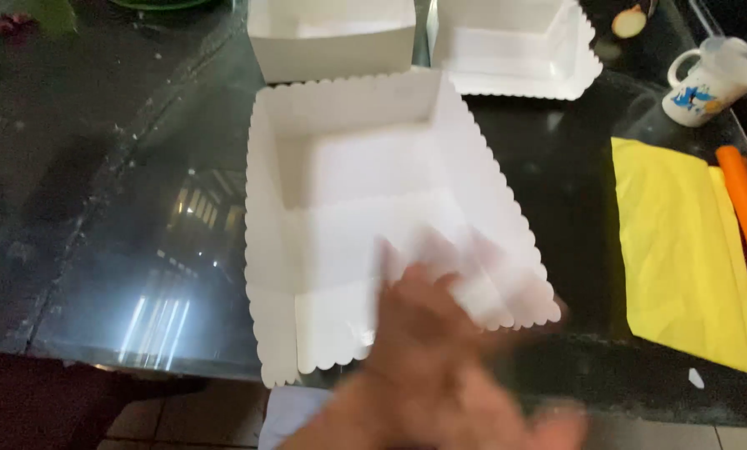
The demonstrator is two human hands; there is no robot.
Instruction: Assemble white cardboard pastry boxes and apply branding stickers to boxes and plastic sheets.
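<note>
Fingers of a blurred hand (440, 350) press flat and open on a scalloped white paper box (365, 208), pinning its near corner against the dark table (140, 208).

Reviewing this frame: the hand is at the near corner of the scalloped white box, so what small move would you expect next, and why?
Probably lifting the near flap upright. The white scalloped box has its far and side walls raised, but the near flap lies flat on the dark glass table. A blurred hand is at the near right corner; which hand it is, I cannot tell.
</note>
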